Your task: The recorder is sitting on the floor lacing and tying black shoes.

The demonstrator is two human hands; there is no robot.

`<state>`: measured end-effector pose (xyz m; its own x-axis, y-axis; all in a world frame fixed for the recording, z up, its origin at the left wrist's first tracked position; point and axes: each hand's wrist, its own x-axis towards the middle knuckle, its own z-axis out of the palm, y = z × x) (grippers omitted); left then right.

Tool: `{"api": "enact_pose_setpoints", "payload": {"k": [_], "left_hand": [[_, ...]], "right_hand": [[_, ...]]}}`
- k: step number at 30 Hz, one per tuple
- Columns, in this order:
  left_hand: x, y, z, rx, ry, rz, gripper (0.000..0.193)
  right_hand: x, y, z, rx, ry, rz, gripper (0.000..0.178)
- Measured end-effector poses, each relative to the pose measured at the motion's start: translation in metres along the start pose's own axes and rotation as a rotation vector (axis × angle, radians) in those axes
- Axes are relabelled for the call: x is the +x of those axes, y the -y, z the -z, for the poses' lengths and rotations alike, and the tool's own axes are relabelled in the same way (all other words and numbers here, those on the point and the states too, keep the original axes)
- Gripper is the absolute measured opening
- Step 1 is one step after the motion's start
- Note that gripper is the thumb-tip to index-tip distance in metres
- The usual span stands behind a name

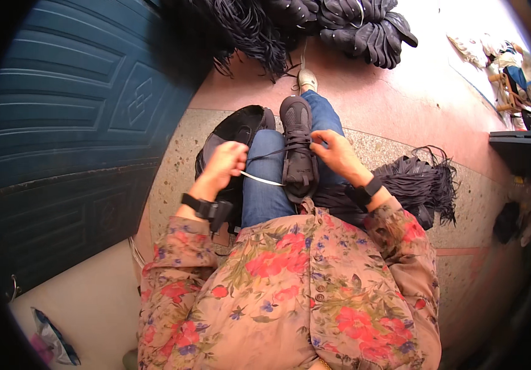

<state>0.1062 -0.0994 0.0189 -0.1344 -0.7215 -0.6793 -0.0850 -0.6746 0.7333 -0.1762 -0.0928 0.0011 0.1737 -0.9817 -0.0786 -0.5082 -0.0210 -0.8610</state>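
Observation:
A dark shoe upper (pixel 297 145) lies lengthwise on my lap, between my jeans-clad legs, with black lacing (pixel 297 140) across its middle. My left hand (pixel 223 164) is closed to its left, and a loose black shoelace (pixel 267 155) stretches from the eyelets to its fingers. A thin white strip (pixel 262 179) curves from beneath that hand to the upper's heel end; whether the fingers also hold it I cannot tell. On the other side, my right hand (pixel 336 154) pinches at the upper's laced edge, thumb and forefinger close together.
A black open bag (pixel 236 126) sits beside my left leg. Bundled dark uppers with dangling laces (pixel 410 185) lie at my right, and more piled uppers (pixel 367 31) are ahead. A blue panelled door (pixel 74 117) stands at left. A dark box-like object (pixel 515 148) is far right.

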Motion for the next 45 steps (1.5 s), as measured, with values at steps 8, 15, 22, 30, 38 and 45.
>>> {"api": "enact_pose_setpoints", "payload": {"k": [8, 15, 22, 30, 38, 45], "left_hand": [[0.023, 0.019, -0.063, 0.386, -0.057, -0.377, 0.026], [0.022, 0.008, -0.055, 0.429, -0.088, -0.356, 0.016], [0.006, 0.006, -0.05, 0.55, -0.06, -0.402, 0.015], [-0.003, 0.008, -0.046, -0.039, -0.036, -0.204, 0.02], [-0.006, 0.033, -0.066, 0.098, 0.07, -0.225, 0.024], [0.006, 0.034, -0.066, 0.236, -0.033, -0.261, 0.02]], "right_hand": [[-0.004, 0.002, 0.001, -0.509, 0.069, 0.224, 0.01], [-0.015, 0.004, 0.012, -0.219, 0.229, -0.105, 0.016], [-0.016, -0.013, 0.016, -0.221, 0.079, 0.0, 0.022], [-0.015, -0.024, 0.036, -0.238, 0.089, -0.01, 0.023], [-0.032, -0.014, -0.005, -0.203, 0.017, 0.005, 0.013], [-0.018, -0.012, -0.011, -0.327, -0.011, 0.03, 0.012]]}}
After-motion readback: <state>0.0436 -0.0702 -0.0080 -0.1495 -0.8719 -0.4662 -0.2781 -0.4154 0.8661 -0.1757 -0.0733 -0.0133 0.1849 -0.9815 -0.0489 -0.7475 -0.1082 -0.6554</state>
